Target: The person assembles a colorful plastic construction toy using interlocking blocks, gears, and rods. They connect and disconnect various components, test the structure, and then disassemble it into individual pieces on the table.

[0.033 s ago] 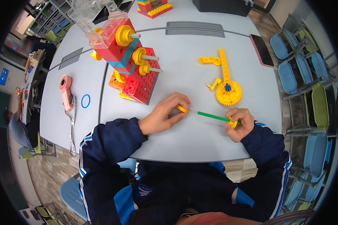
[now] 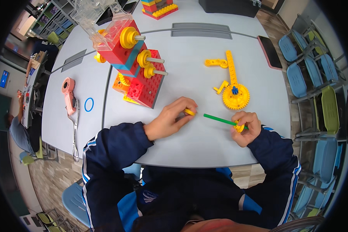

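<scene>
Between the thumb and fingers of my left hand (image 2: 169,119) is a small yellow pulley wheel (image 2: 189,112), partly hidden by the fingers. My right hand (image 2: 248,125) grips a green axle rod (image 2: 218,118) near its right end, where a second yellow pulley wheel (image 2: 239,126) sits around it. The rod's free end points left, a short gap away from my left hand. Beyond my right hand lie a large yellow gear (image 2: 241,101) with a blue piece at its centre, a long yellow beam (image 2: 231,65) joined to it, and a small yellow crank-shaped piece (image 2: 221,87).
A tall red and blue brick structure (image 2: 143,88) with yellow pulleys on grey axles stands left of centre. Farther left are a pink handheld fan (image 2: 68,92) and a blue ring (image 2: 89,104). A phone (image 2: 270,52) lies at the right edge, a black box (image 2: 228,7) at the back.
My left hand and its pulley wheel have shifted very slightly right, toward the rod's free end. My right hand holds the rod as before.
</scene>
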### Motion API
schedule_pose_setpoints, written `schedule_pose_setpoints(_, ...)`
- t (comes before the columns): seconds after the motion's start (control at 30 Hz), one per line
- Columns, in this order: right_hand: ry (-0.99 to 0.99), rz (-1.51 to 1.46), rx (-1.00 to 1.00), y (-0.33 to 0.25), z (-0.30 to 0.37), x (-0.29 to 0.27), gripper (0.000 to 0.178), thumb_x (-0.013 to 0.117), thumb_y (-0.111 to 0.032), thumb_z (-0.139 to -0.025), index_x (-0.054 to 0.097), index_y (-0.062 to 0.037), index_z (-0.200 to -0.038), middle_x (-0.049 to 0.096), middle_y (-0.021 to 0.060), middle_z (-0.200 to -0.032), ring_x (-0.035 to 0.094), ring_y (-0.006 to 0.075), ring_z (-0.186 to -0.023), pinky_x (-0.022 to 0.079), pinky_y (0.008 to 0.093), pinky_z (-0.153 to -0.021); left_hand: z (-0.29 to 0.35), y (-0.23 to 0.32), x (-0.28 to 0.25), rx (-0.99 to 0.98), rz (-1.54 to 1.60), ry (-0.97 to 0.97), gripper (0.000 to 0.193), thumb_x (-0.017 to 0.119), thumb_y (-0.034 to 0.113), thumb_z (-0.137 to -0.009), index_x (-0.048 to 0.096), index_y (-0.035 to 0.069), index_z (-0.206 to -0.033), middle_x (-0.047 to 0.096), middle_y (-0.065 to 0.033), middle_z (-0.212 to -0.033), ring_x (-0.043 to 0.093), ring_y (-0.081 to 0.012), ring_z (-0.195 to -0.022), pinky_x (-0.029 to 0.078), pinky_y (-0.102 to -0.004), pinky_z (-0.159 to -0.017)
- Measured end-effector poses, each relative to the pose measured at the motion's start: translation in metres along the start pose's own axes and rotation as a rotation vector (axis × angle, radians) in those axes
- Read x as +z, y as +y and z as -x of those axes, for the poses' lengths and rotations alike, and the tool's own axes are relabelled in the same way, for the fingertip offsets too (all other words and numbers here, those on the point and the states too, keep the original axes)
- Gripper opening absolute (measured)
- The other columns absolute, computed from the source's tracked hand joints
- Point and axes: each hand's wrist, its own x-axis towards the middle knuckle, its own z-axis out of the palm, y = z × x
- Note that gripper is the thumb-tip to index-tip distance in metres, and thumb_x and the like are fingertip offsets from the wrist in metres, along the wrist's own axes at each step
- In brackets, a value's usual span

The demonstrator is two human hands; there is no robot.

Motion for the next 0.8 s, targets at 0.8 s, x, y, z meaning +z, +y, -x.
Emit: schedule_pose_setpoints(0.8, -0.381, 0.031, -0.221, 0.000, -0.029, 0.030, 0.025, 0.079, -0.004, -0.071, 0.058, -0.0058, -0.085, 0.062, 0.0079, -0.073, 0.059, 0.0237, -0.054, 0.044, 0.0309, -0.046, 0.000, 0.017, -0.009, -0.017, 0.153, -0.302, 0.021, 0.062, 0.004, -0.093, 0.065, 0.001, -0.113, 0.066, -0.0142, -0.108, 0.066, -0.0295, -0.095, 0.051, -0.0332, -0.086)
